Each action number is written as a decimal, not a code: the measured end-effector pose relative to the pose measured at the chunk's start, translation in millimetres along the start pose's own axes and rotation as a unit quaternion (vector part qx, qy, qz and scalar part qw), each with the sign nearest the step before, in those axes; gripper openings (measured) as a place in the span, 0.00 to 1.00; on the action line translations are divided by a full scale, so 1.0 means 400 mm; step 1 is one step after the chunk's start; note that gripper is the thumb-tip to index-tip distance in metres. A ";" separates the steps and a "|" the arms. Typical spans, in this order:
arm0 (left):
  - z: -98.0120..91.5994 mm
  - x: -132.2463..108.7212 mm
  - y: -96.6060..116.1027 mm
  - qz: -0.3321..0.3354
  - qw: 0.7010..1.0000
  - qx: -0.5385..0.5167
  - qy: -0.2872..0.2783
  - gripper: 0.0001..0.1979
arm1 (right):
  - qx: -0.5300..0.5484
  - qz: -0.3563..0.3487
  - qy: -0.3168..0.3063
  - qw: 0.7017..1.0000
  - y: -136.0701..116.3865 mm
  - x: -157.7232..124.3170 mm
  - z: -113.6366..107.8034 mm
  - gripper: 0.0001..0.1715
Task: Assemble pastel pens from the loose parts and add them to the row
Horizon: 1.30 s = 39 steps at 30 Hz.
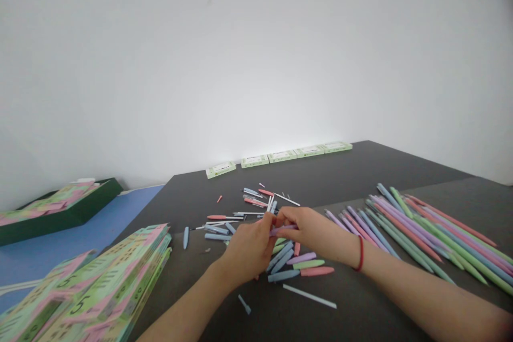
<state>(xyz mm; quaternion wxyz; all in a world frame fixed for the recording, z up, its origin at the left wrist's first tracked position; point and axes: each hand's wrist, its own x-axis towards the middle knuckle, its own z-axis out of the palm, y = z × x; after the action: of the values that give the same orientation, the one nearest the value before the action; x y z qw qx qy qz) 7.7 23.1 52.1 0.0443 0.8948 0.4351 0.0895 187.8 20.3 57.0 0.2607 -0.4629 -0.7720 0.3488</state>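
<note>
My left hand and my right hand meet over the dark table, both pinched on one purple pen part held level between them. A red band circles my right wrist. Under and around the hands lies a scatter of loose pen parts: blue, green, pink and purple barrels and caps. Thin white refills lie among them, one just in front of the hands.
A fan of long pastel pens lies at the right. Stacks of green-and-pink printed cards sit at the near left. A dark green tray of cards stands on a blue surface. Several small green boxes line the far edge.
</note>
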 end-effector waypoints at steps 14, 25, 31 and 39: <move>0.003 0.002 0.001 -0.004 0.998 0.055 -0.022 0.11 | 0.028 0.007 -0.045 0.999 0.034 0.011 0.002 0.09; 0.004 0.006 0.000 -0.018 0.998 0.053 -0.016 0.12 | 0.033 0.012 -0.042 0.998 0.044 0.014 -0.003 0.14; 0.005 0.007 -0.001 -0.031 0.998 0.052 -0.011 0.11 | 0.012 0.010 -0.025 1.000 0.038 0.017 -0.006 0.15; 0.000 0.008 -0.001 -0.043 0.997 0.056 -0.016 0.12 | 0.003 0.001 -0.019 1.000 0.035 0.015 0.000 0.12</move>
<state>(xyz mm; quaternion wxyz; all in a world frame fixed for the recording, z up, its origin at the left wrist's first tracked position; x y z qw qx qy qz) 9.3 25.8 52.6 0.0050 0.8779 0.4764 0.0491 192.6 30.0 46.6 0.2474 -0.4564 -0.7751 0.3601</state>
